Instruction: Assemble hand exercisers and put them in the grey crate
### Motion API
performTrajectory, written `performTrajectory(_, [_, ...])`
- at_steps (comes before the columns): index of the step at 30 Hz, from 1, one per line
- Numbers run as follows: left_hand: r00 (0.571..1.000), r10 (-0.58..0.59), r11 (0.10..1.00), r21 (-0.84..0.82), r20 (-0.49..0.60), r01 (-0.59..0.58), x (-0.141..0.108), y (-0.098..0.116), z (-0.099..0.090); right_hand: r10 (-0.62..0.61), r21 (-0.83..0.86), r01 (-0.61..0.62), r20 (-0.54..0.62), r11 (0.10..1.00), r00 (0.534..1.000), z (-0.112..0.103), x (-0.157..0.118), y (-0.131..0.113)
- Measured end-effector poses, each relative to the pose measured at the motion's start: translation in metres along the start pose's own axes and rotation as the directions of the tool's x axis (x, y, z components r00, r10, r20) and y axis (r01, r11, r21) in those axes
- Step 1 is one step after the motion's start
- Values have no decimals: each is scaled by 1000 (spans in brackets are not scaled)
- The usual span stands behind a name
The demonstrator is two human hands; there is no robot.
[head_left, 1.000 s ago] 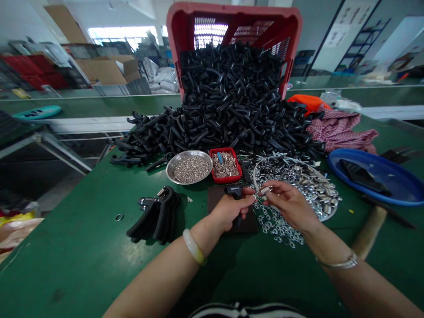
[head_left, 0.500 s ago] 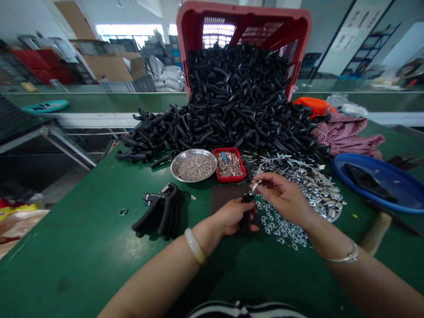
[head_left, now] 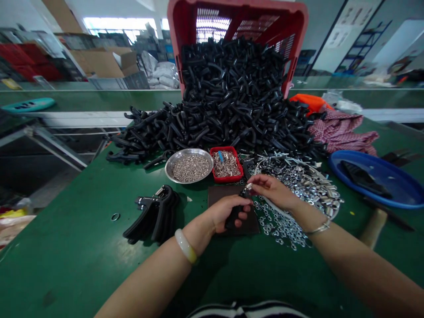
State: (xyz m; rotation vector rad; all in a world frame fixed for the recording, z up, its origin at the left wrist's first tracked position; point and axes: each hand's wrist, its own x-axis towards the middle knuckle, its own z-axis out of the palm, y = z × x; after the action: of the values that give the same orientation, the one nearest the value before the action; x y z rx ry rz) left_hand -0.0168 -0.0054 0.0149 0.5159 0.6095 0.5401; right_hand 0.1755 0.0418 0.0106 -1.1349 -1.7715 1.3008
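My left hand [head_left: 228,212] is wrapped round a black hand-grip handle [head_left: 233,217], its thumb along the upper end. At that end, my right hand [head_left: 273,191] pinches a small metal coil spring [head_left: 247,187] between thumb and fingertips. Spring and handle meet, though the fingers partly hide the joint. Both hands are above a dark square pad [head_left: 247,227] on the green table. To the left lies a group of black hand grippers [head_left: 155,216] with springs fitted, and a loose metal ring [head_left: 115,217] lies beyond them.
Black handles [head_left: 232,97] spill from a tipped red crate [head_left: 298,44]. A metal bowl [head_left: 168,170] and a red tray [head_left: 228,179] hold small metal parts. Springs and nuts [head_left: 308,190] spread at right, near a hammer handle [head_left: 374,227] and a blue tray [head_left: 409,201].
My left hand has turned, so the handle now tilts down to the left instead of standing more upright. My right hand stays at its upper end with the spring. The view has shifted slightly.
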Motion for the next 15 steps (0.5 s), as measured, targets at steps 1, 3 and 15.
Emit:
performTrajectory(1, [1000,-16,998,-65,0,15,0,2,-2,0,-117,-9,-75,993,997,-7,2,3])
performTrajectory(3, [1000,-16,983,-182,-25,11,2,5,-6,-69,-444,-50,-247,894,967,-25,6,3])
performTrajectory(15, [965,-20,981,-193,-260,-32,31,4,-10,126,-969,-73,-44,236,991,-33,-1,-5])
